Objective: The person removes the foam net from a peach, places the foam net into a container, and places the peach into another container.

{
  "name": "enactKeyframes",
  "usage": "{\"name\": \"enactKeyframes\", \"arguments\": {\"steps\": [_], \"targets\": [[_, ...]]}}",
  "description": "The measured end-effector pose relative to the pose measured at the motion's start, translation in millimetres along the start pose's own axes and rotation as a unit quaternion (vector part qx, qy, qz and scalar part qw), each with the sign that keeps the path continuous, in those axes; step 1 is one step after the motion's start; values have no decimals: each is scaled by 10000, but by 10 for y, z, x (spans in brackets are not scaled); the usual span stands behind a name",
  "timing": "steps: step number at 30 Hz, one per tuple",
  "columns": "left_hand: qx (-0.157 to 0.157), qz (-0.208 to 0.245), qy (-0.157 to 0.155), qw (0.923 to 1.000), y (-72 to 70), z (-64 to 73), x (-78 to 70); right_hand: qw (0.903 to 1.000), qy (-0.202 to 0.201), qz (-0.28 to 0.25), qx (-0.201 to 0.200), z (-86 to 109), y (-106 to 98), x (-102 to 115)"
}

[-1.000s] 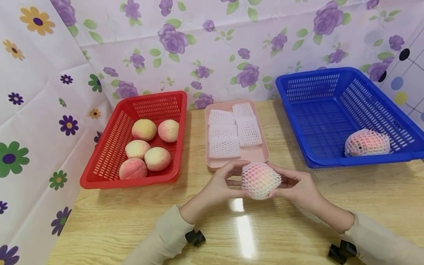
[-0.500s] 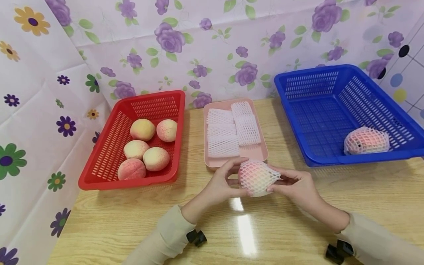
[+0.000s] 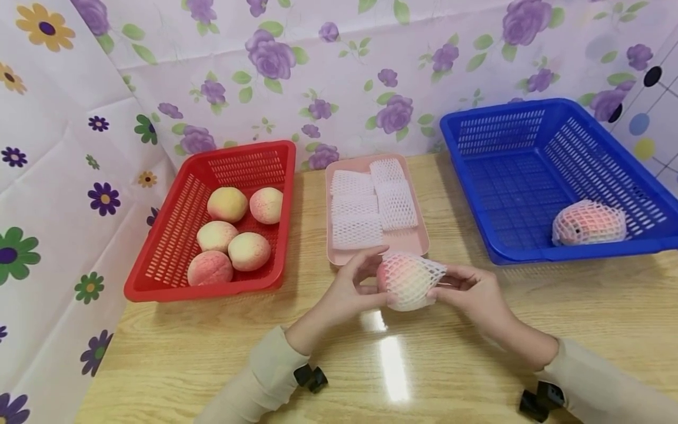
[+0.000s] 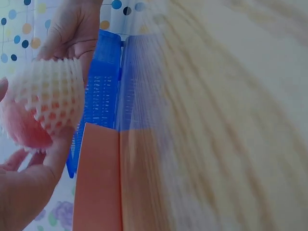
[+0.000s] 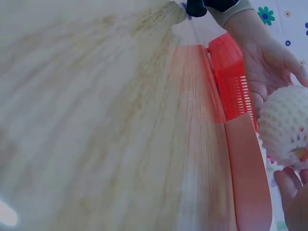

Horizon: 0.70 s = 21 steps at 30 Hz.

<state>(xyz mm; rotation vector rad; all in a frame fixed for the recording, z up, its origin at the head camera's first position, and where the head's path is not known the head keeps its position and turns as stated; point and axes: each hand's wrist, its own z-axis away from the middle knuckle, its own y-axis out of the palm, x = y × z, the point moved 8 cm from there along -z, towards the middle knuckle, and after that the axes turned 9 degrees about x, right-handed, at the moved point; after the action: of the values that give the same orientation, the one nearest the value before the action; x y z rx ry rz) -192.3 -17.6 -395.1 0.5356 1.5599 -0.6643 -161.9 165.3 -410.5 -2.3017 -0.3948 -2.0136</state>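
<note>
Between both hands, above the table and just in front of the pink tray, is a peach (image 3: 406,280) inside a white foam net sleeve (image 4: 57,91). My left hand (image 3: 352,288) holds it from the left with thumb and fingers. In the left wrist view, bare red peach skin (image 4: 24,127) shows at the left-hand end, outside the mesh. My right hand (image 3: 471,294) pinches the gathered right end of the net. That end narrows to a point in the head view, and in the right wrist view a little peach shows through its opening.
The pink tray (image 3: 405,240) holds several flat white net sleeves (image 3: 357,231). To the left stands a red basket (image 3: 203,292) with several bare peaches (image 3: 249,251). A blue basket (image 3: 489,235) on the right holds one netted peach (image 3: 589,222). A flowered cloth (image 3: 222,35) hangs behind.
The net has been drawn rightward over the peach, its right end now more stretched and pointed. More red skin shows on the left. Both hands stay nearly in place.
</note>
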Motion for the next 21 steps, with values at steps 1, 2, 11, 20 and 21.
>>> {"name": "enactKeyframes", "arguments": {"steps": [1,2,11,20,21], "targets": [[35,96,19,9999,2,4,-2,9999,-55,-142,44,-3,1,7],[67,183,41,9998,7,5,-5,9996,-109,-257,94,-6,6,17],[48,399,-27,9992,42,1,7,9967,195,145,780,-34,81,3],[203,552,122,9982,85,-10,11,9877,-21,-94,1559,-54,180,31],[245,575,141,9979,94,-10,9,9863,-9,-161,1642,-54,189,29]]}}
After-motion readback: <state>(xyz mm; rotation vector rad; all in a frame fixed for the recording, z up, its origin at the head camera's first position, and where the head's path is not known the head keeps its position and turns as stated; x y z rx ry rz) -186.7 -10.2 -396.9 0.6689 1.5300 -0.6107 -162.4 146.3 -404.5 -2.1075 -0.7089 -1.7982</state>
